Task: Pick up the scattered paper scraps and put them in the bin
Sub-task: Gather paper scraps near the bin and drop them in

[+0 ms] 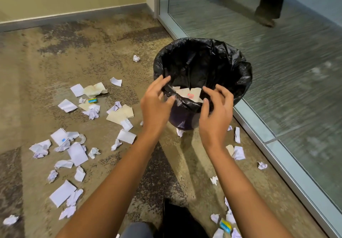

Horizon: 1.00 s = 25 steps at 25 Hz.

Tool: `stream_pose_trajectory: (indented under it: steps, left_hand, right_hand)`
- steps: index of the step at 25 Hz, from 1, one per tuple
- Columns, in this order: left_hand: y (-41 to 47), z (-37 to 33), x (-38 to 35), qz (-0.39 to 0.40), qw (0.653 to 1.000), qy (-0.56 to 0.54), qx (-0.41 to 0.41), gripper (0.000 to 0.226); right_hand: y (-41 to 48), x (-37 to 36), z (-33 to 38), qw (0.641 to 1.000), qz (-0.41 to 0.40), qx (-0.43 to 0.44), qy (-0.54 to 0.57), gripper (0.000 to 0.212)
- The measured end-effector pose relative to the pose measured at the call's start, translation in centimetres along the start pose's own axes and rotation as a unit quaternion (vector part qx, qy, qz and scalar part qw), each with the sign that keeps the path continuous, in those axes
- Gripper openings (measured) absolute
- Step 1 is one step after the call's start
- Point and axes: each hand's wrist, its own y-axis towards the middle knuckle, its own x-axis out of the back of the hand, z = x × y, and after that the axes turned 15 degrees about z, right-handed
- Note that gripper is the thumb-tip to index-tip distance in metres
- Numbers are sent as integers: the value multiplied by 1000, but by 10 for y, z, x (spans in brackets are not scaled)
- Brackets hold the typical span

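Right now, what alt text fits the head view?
The left hand and right hand, both empty and open, hover at the near rim of a black-bagged bin holding paper. Many paper scraps lie scattered on the carpet, mostly left of it.

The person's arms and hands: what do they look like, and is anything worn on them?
The left forearm and right forearm are bare; no sleeves show. The left hand and the right hand wear no gloves, and no watch, ring or bracelet is visible.
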Motion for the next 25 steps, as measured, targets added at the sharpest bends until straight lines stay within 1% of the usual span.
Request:
stream_pose_trajectory:
  steps: [2,4,6,8,9,11,13,14,16,17,19,21,23,25]
  left_hand:
    - [-30,28,13,-53,999,-7,7,46]
    - [-63,62,26,-76,996,1,51,40]
    - [-100,103,42,-82,987,58,125,34]
    - [-138,143,59,-82,971,116,191,29]
    - [-156,162,67,-81,960,141,228,29]
    - [-192,192,79,-78,925,178,327,28]
    - [-223,212,80,-65,877,183,439,33]
    - [-238,220,78,-57,857,170,483,36]
    - [-259,229,71,-37,835,140,531,41]
    - [-265,231,67,-35,831,130,540,45]
    - [-274,233,59,-31,835,129,534,50]
    - [-276,230,53,-22,842,139,521,44]
    - [-278,230,48,-16,848,161,504,39]
    - [-281,233,45,-33,862,184,472,43]
  right_hand:
    - [-28,-10,-3,1000,-6,21,-9,26]
    - [-55,-24,-9,998,23,41,-30,27]
    - [-84,-47,-17,994,91,50,-32,28]
    - [-112,-72,-28,981,188,38,-30,28]
    - [-126,-86,-33,968,243,39,-39,27]
    - [-154,-112,-45,923,370,50,-88,27]
    - [-178,-133,-54,863,483,61,-135,32]
    - [-189,-143,-56,835,523,69,-153,37]
    - [-205,-160,-60,787,580,91,-191,51]
    - [-211,-169,-61,764,603,93,-208,59]
    - [-218,-183,-61,726,636,89,-245,77]
    - [-222,-196,-60,704,647,91,-278,92]
    - [-226,-210,-59,689,654,105,-294,99]
    - [-227,-219,-59,671,658,156,-305,99]
